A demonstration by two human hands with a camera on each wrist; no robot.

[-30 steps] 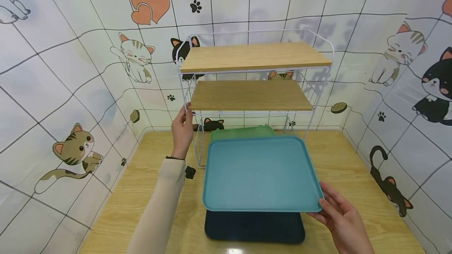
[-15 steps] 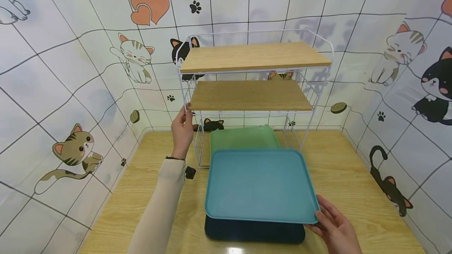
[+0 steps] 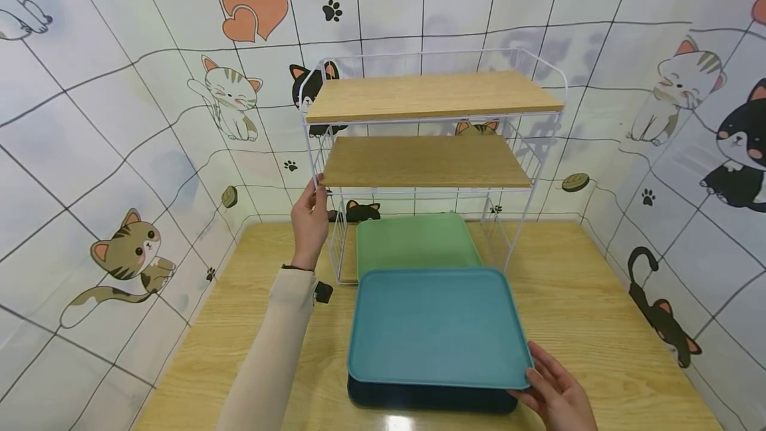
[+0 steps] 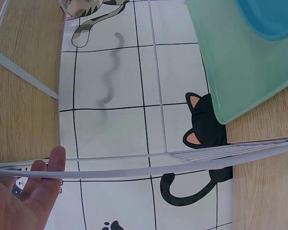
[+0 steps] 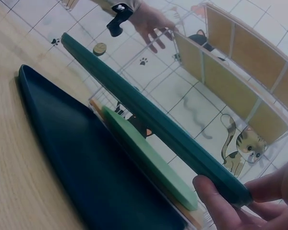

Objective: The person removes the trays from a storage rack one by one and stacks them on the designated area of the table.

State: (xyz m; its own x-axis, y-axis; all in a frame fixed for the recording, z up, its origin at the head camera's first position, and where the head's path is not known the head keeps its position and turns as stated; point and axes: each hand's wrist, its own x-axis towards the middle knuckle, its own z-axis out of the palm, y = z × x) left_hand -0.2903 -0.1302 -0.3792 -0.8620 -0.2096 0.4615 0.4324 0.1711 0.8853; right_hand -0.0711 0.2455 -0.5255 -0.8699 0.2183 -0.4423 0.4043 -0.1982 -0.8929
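My right hand [image 3: 556, 388] pinches a blue tray [image 3: 439, 324] at its near right corner, thumb on top and fingers below. In the right wrist view this tray [image 5: 149, 120] hangs above a dark navy tray [image 5: 86, 148], with a gap between them. The navy tray lies on the table, mostly hidden from the head view. My left hand [image 3: 310, 228] grips the left side of a white wire shelf rack [image 3: 427, 161] at its middle board; in the left wrist view the fingers [image 4: 55, 165] reach round the wire. A green tray [image 3: 415, 241] lies at the rack's bottom level.
The rack has a wooden top board [image 3: 431, 95] with a raised wire rail around it. It stands on a wooden table [image 3: 574, 298] against a tile-patterned wall covering [image 3: 389, 5] with cat drawings, which also rises on both sides.
The blue tray has moved back toward me and lower with my right hand, over the navy tray. More of the green tray now shows. My left hand has stayed on the rack.
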